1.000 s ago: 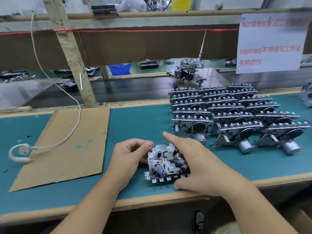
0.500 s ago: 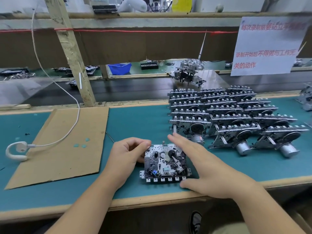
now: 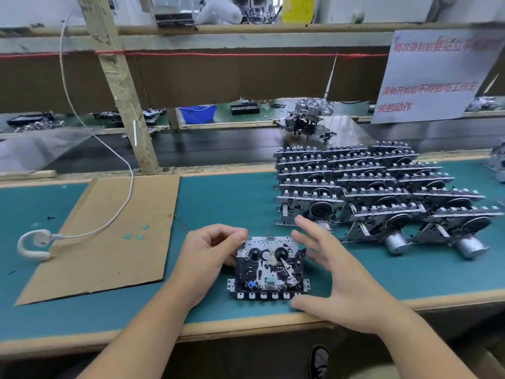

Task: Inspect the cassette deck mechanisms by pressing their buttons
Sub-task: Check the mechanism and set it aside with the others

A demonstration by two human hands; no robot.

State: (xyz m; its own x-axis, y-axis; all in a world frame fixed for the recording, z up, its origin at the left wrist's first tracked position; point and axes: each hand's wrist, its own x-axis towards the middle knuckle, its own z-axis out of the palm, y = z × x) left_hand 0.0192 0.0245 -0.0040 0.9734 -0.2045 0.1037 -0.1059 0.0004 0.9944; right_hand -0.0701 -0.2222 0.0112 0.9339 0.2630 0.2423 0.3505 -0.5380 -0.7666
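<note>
One cassette deck mechanism [image 3: 269,266] lies flat on the green bench mat near the front edge, its row of white buttons [image 3: 263,295] facing me. My left hand [image 3: 207,258] is curled at its left side, with the thumb on the top left corner, and holds it steady. To the right of the mechanism my right hand [image 3: 336,277] is spread with straight fingers. Its thumb lies by the front right button and its fingers hover just off the right edge. Both reels and the metal plate on top are uncovered.
Rows of several more mechanisms [image 3: 369,192] with motors fill the mat to the right. A cardboard sheet [image 3: 109,236] and a white earpiece [image 3: 34,243] on a cable lie at the left. A wooden post [image 3: 120,86], a conveyor and a paper sign [image 3: 431,77] stand behind.
My right hand has lifted off the top of the mechanism and slid to its right side. The mechanism has turned square, buttons towards me. The left hand has stayed at its left corner.
</note>
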